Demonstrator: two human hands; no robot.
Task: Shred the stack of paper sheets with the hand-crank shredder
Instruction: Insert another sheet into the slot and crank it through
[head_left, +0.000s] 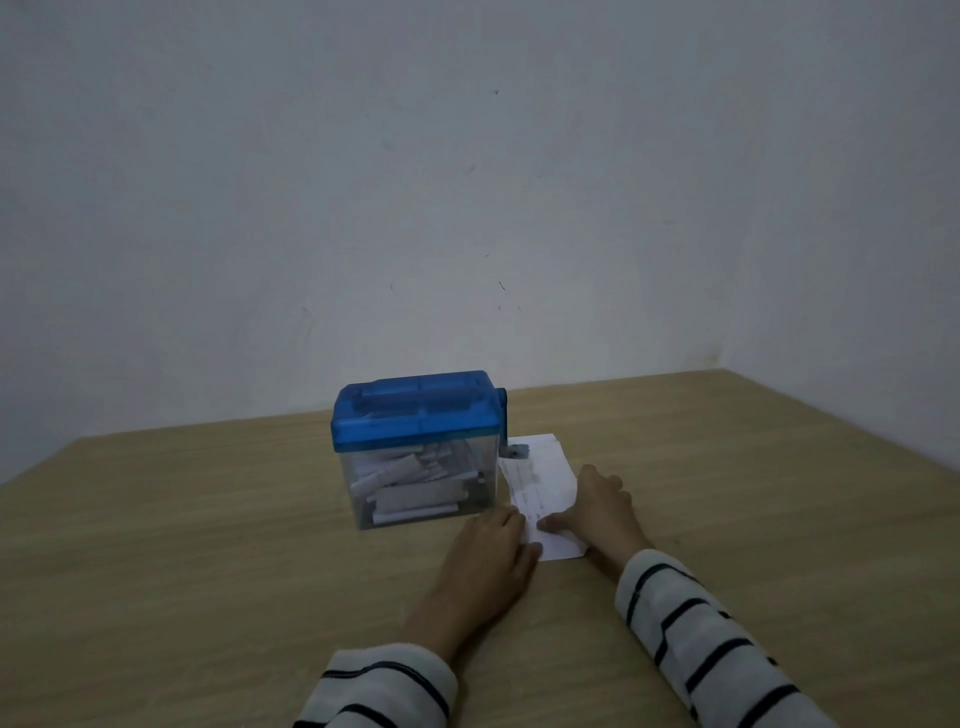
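Observation:
A hand-crank shredder (415, 447) with a blue lid and a clear bin holding white paper strips stands on the wooden table (208, 519). Its crank (503, 415) hangs on the right side. Just right of the bin lies a small stack of white paper sheets (540, 478). My left hand (485, 556) rests at the stack's near left edge, fingers touching the paper. My right hand (597, 506) lies flat on the stack's right side, with its thumb pressing on the sheet. Both hands cover the near part of the stack.
A plain grey wall (467, 182) rises behind the table. The table's far edge meets the wall, and its right corner lies at the far right. Striped sleeves (701, 639) cover both forearms.

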